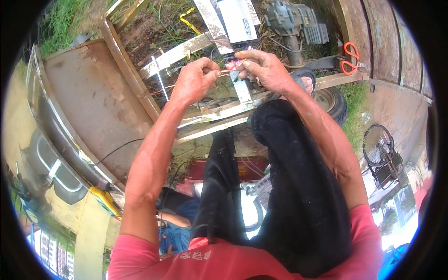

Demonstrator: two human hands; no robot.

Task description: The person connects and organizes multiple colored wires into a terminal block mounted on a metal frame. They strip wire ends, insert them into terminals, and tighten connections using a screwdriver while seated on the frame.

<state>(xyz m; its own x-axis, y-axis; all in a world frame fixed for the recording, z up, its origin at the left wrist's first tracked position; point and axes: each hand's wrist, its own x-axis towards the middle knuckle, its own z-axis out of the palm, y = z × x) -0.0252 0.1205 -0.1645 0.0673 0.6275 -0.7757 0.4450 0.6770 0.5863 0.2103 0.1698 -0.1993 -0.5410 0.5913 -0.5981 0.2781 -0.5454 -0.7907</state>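
Observation:
Thumb and fingers of my left hand (197, 80) are closed in a pinch on a thin wire that runs toward the right. My right hand (267, 71) is closed on the wires (232, 66) beside it, some red or pink; their ends are too small to make out. Both hands are over a pale metal bar (242, 91) of a frame. Just beyond them a silver finned box (237, 22) lies on the frame, with dark leads at its near end. Right of it stands a grey motor with a gearbox (291, 22).
Orange-handled scissors (349, 58) hang over the frame's right rail. A rusty metal panel (95, 84) lies left. A yellow meter (105, 201) rests on the lower left edge. A yellow strip (189, 21) lies beyond the frame. A wheel (330, 103) is by my right knee; another person's blue clothing (179, 228) shows below.

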